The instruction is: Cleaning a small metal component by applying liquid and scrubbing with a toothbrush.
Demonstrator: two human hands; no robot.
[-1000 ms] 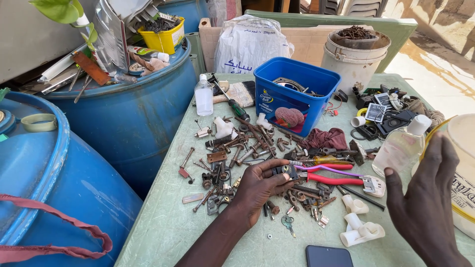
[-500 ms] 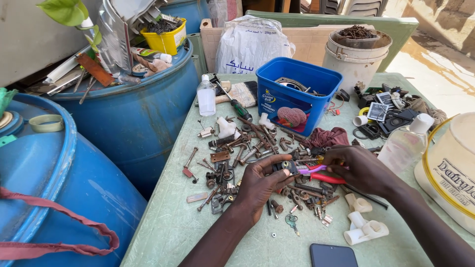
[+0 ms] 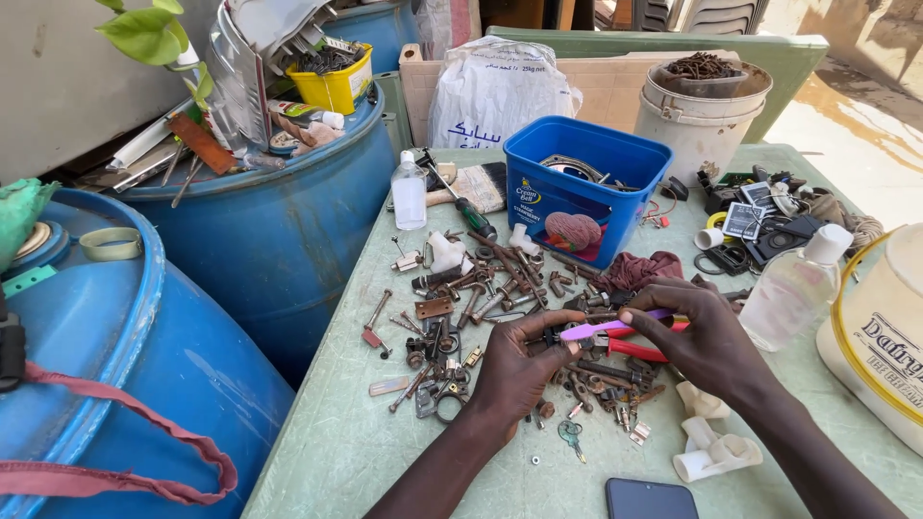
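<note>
Head view: left hand point(image 3: 519, 370) & right hand point(image 3: 707, 336) both pinch a purple-handled tool point(image 3: 601, 330) over the rusty bolts point(image 3: 500, 279) on the table point(image 3: 327, 452). Loose pinch could drop it into the clutter.

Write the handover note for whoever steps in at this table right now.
Left hand: rests on the pile of rusty hardware, fingertips at one end of a purple-handled tool.
Right hand: pinches the same tool's other end.
Red-handled pliers lie just beneath, on the green table.
Blue tub stands behind the pile; white pipe fittings and a phone near the front edge.
Done: tool lifted clear. Left: the hardware is still unsorted.
</note>
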